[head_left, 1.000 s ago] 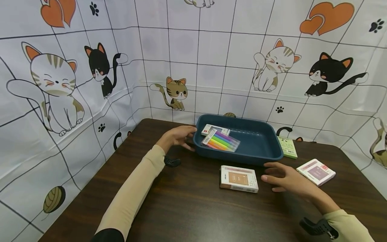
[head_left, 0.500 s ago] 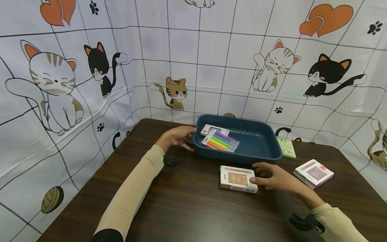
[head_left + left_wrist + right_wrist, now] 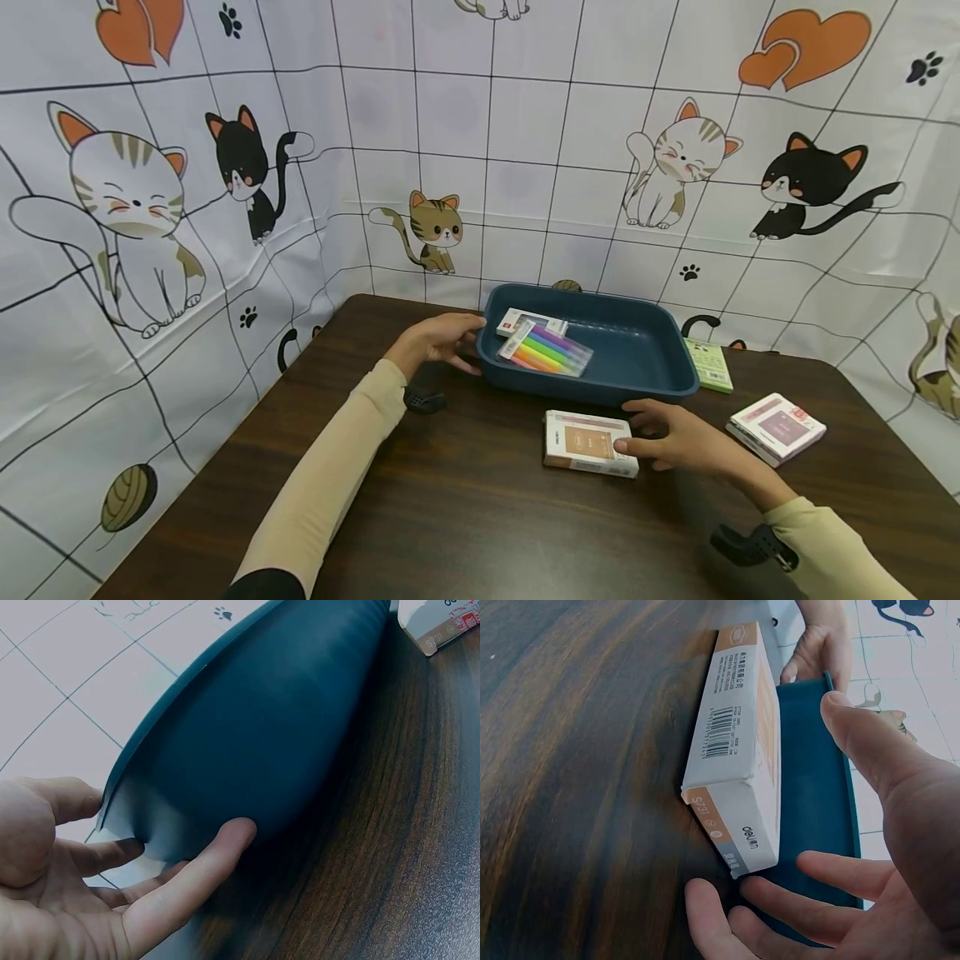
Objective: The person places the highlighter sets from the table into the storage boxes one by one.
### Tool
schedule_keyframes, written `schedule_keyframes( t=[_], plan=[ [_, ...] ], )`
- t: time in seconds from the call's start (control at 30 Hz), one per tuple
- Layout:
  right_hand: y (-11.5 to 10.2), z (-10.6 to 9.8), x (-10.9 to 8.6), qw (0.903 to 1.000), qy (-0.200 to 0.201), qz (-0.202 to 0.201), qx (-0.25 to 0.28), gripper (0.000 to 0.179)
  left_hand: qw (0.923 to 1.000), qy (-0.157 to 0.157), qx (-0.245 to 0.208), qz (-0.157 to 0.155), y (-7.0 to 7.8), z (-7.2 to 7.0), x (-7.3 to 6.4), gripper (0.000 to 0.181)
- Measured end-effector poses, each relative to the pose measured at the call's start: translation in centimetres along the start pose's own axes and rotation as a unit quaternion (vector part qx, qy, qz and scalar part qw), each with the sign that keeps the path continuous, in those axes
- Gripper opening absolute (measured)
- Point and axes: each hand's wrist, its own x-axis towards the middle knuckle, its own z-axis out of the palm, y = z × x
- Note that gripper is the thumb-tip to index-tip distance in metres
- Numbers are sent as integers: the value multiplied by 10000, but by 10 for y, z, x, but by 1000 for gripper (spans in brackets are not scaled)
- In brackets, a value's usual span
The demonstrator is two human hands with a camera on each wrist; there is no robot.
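Note:
My left hand (image 3: 444, 340) rests its fingertips on the outside left end of a dark blue plastic bin (image 3: 626, 388). In the left wrist view the spread fingers touch the bin's wall and rim. My right hand (image 3: 686, 442) hovers at the right end of a small white and orange deli box (image 3: 588, 442), which lies flat on the table before the bin. Its thumb is above the box and its other fingers spread beyond the box's end; I see no grip on it in the right wrist view. Inside the bin lie a clear pack of coloured markers (image 3: 551, 350) and a white box (image 3: 513, 322).
On the dark wood table (image 3: 465, 517), a white and mauve box (image 3: 780, 427) lies to the right. A green pack (image 3: 708, 365) sits beside the bin's right end. A cat-print curtain (image 3: 525, 125) hangs behind and along the left.
My right hand has moved left, from the space beside the white and orange box to over its right end. The left hand and the bin stay where they were.

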Motion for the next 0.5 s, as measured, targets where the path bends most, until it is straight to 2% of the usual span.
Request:
schedule_keyframes(
  t=[0.2, 0.5],
  plan=[
    [-1, 2, 4, 10000, -7, -43, -17, 77, 10000, -12, 11, -12, 0, -1, 1, 51],
    [-3, 5, 8, 9993, 108, -109, -336, 82, 10000, 1, -15, -18, -1, -3, 3, 49]
  ],
)
